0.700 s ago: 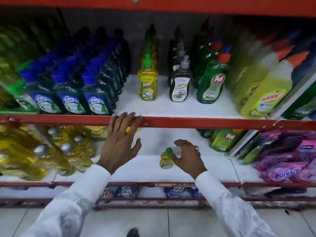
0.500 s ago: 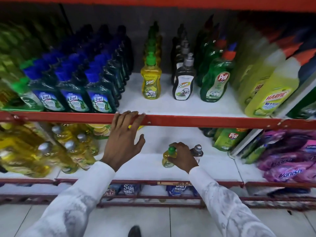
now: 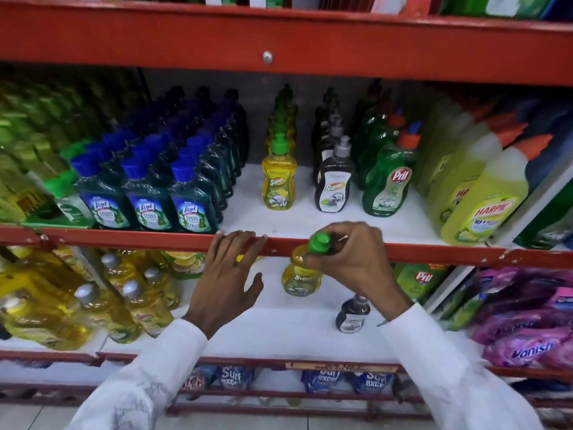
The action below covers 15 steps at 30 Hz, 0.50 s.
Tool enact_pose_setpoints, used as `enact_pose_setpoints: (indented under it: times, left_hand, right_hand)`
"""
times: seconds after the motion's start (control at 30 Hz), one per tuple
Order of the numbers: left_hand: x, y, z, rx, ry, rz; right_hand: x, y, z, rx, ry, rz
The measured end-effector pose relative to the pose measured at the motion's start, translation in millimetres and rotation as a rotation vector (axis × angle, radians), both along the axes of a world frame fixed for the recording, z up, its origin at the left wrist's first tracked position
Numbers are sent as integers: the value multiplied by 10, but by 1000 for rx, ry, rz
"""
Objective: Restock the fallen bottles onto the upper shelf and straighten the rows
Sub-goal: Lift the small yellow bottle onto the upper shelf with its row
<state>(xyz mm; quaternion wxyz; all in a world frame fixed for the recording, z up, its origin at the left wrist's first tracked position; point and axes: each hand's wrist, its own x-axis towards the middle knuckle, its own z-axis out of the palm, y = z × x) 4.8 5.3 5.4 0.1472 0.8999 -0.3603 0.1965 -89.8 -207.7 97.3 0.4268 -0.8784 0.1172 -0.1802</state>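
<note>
1. Head view, centre of the frame: the right hand pinches the green cap of a small yellow bottle and has lifted it off the lower shelf. Half a second ago that bottle stood on the white lower board; now it hangs level with the red rail of the upper shelf.
2. Left hand is spread flat, fingertips resting on that red rail, holding nothing, much as it was before.
3. A small dark bottle stands alone on the lower shelf, just below the right wrist; it was hidden behind the hand a moment ago.
4. On the upper shelf, the matching yellow row stands beside the dark pump row, with bare white board in front of both.
5. My reading: one bottle is on its way up and probably belongs at the head of the yellow row; the dark one remains to be restocked.
</note>
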Motion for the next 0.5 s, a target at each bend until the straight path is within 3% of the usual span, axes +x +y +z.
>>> enact_pose_setpoints:
  times: [0.13,0.27,0.5]
  left_hand:
    - [7,5,2,-16,10,5]
    - [11,13,7,-36,12,11]
    - [6,9,10,-45,11,26]
  right_hand:
    - [63,34,768,43,-156,43]
    - [360,106,1172,-57,-216,7]
    - [1091,179,877,-166,-79,-32]
